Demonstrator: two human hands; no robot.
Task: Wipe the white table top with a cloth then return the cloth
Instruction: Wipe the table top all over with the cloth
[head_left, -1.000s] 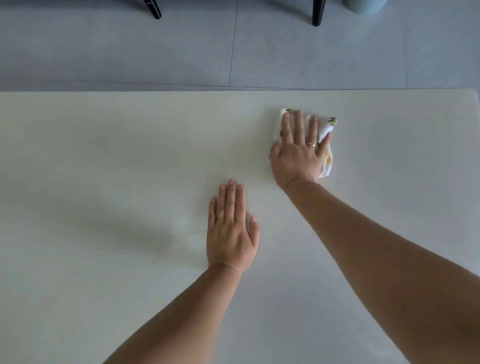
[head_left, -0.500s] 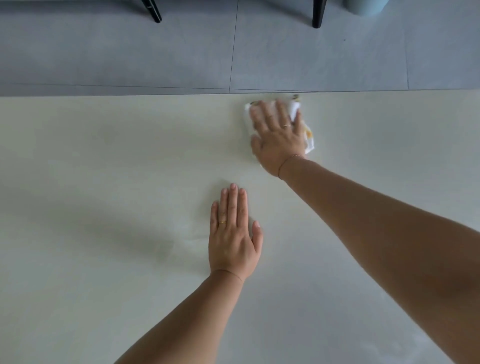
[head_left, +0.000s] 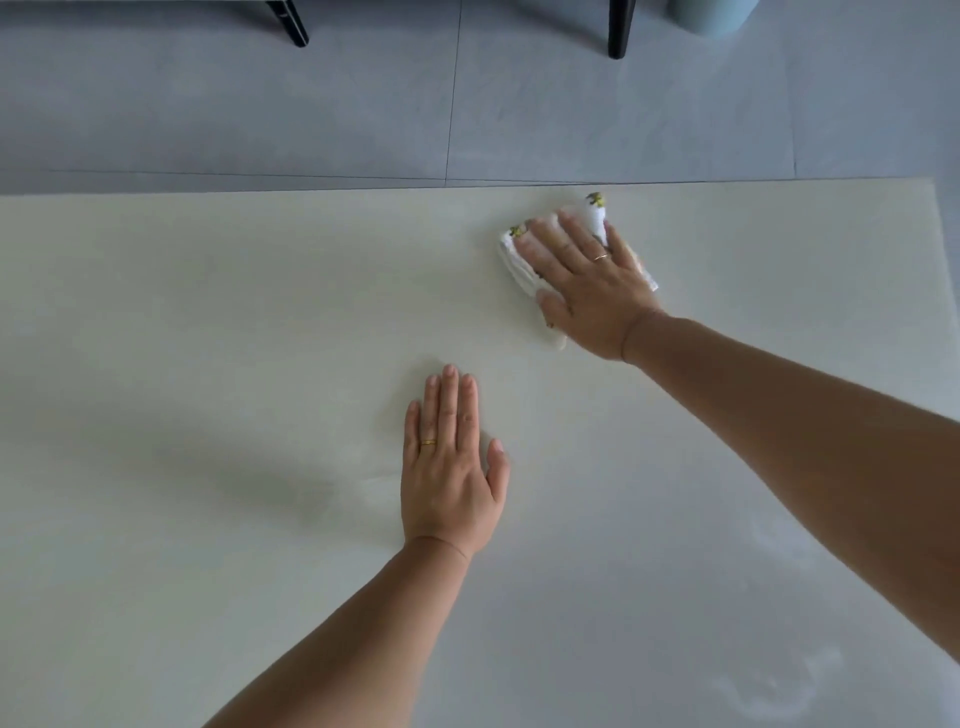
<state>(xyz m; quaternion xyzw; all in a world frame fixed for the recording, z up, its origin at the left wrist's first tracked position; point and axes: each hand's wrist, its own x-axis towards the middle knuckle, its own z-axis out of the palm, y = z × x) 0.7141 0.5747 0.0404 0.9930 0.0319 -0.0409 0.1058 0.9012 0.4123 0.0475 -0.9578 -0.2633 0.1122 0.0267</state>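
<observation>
— Your right grip (head_left: 592, 291) lies flat on top of the folded white cloth (head_left: 589, 214), fingers straight and close together, palm pressing it onto the bench (head_left: 208, 312). Nothing is curled round it and nothing pinched.

— Agreed. Your cloth sits in the far right part of the bench, just short of the far edge. It shows past your fingertips (head_left: 569, 218), along the thumb side, and as a thin strip beyond your little finger. The middle of it is hidden under your palm.

— Its long axis seems to run in line with your hand, from far-left to near-right, skewed to the bench edge. The two far corners carry a small yellow-green print. One of these sticks out toward the far edge and the other lies by your index fingertip.

— Your left grip (head_left: 452, 478) is spread flat on the bare bench, fingers straight and pointing away from you, holding nothing. It is nearer to you and to the left of the cloth, well apart from it.

— You wear a ring (head_left: 601, 256) on the right and a gold band (head_left: 428, 442) on the left.

— Pale smears (head_left: 769, 696) show on the bench by your right forearm. Beyond the bench are the grey tiled floor (head_left: 363, 104), two black furniture legs (head_left: 619, 31) and a pale blue bin (head_left: 711, 15).
</observation>
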